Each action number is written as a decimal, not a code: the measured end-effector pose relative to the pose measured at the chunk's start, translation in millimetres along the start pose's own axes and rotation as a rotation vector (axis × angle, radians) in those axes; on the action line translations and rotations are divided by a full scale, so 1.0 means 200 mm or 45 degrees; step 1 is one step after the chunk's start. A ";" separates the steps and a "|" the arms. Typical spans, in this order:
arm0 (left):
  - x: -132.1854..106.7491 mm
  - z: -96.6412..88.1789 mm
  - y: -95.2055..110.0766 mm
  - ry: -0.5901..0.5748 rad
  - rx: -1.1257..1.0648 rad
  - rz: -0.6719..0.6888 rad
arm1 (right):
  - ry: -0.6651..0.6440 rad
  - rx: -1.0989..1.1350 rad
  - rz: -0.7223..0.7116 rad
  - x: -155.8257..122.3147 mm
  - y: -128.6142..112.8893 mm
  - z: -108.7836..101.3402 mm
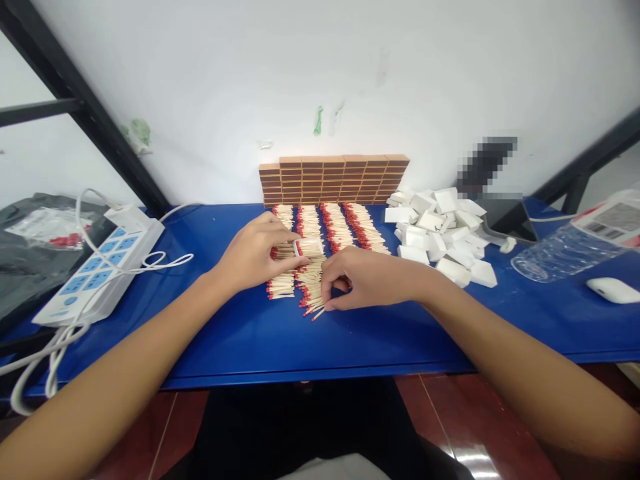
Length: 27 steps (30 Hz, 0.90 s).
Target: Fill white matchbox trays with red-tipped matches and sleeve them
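My left hand (255, 252) is closed around a small white matchbox tray (297, 249) with red-tipped matches lying in it, above the rows of matches. My right hand (373, 277) is in a pinch at the near end of the second row, its thumb and finger at the tail of a match (319, 314). Several long rows of loose matches (336, 227) run from front to back between and behind my hands, their red heads pointing left. Part of the rows is hidden under my hands.
Closed matchboxes (335, 180) are stacked against the wall. At right are a heap of white trays (450, 233), a dark phone-like device (509, 219), a plastic bottle (565, 257) and a white mouse-like object (613, 291). A power strip (97, 267) with cables lies left.
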<state>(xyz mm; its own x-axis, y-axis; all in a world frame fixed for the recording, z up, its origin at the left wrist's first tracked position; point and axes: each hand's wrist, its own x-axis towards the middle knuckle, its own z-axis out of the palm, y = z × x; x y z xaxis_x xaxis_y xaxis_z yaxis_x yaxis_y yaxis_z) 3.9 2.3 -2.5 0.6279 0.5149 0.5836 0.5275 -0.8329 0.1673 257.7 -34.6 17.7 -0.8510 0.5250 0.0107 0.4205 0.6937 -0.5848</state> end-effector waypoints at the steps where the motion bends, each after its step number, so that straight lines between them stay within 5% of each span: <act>1: 0.00 0.00 0.00 -0.003 -0.004 -0.007 | 0.001 0.006 0.002 0.00 0.00 0.00; 20: 0.00 0.00 -0.01 -0.009 0.013 0.006 | -0.097 0.043 0.065 -0.01 -0.01 -0.02; 27: 0.00 0.00 0.00 -0.039 0.011 0.028 | 0.243 0.107 0.190 0.00 0.01 -0.06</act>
<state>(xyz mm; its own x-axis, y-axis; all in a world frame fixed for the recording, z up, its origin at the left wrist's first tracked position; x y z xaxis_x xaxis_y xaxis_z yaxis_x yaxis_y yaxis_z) 3.3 3.0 -2.3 0.6569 0.5025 0.5622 0.5181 -0.8425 0.1476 261.6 -27.9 25.8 -0.7031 0.7079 0.0675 0.5029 0.5621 -0.6566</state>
